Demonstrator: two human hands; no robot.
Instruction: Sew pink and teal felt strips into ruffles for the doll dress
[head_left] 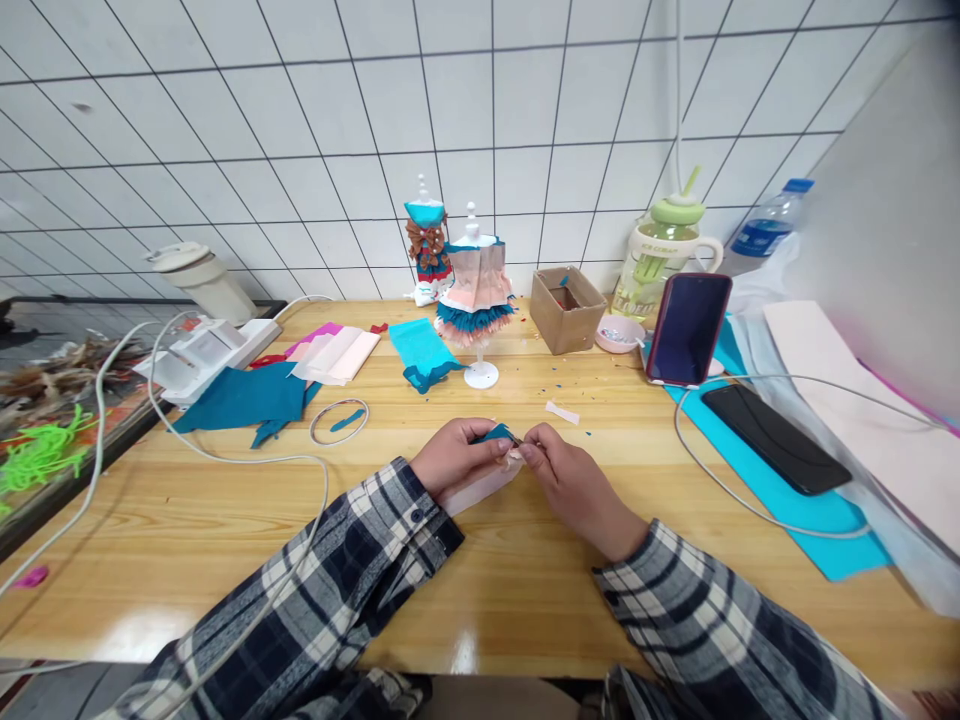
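Note:
My left hand [454, 462] is closed on a pale pink paper strip [480, 490] and a small teal paper piece [495, 433], low over the desk. At the strip's right end, the fingers of my right hand [574, 488] are pinched together. Something small and dark shows between the fingertips, too small to name. Beyond both hands stands a white mini dress form [481, 376] wearing a paper dress [478, 280] in pale pink with teal ruffles. Behind it is a second form [426, 240] dressed in teal, brown bows and red.
Left: teal sheets [247, 397], folded pale paper [341, 355], a tape ring [312, 430], a trailing white cable [247, 459]. Right: a cardboard box [568, 318], pink dish [619, 335], upright phone [688, 330], flat black phone [776, 438], green-lidded jug [664, 255].

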